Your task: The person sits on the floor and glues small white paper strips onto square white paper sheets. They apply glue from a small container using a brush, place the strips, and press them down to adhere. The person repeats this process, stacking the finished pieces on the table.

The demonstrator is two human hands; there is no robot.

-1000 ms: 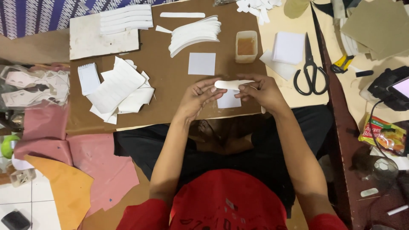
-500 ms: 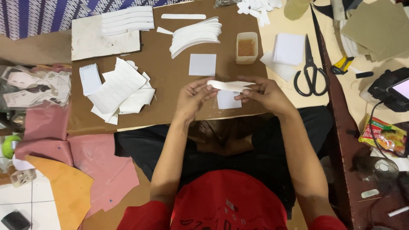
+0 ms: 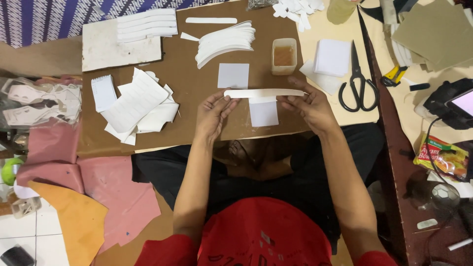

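I hold a long, narrow white strip (image 3: pixel 263 92) stretched flat between both hands above a brown board (image 3: pixel 187 83). My left hand (image 3: pixel 213 112) pinches its left end and my right hand (image 3: pixel 306 105) pinches its right end. Just under the strip a white square piece (image 3: pixel 263 112) lies on the board, and another white square (image 3: pixel 233 75) lies a little farther away. A small plastic tub with amber liquid (image 3: pixel 284 55) stands beyond the strip.
Piles of curved white cut pieces (image 3: pixel 224 43) and flat white pieces (image 3: pixel 138 103) lie on the board. Black scissors (image 3: pixel 358 83) and a stack of white squares (image 3: pixel 332 57) are at right. Pink and orange sheets (image 3: pixel 74 192) lie at lower left.
The strip was short and bunched between my hands a second ago; now it is drawn out straight, and my hands have spread apart and moved slightly farther from me.
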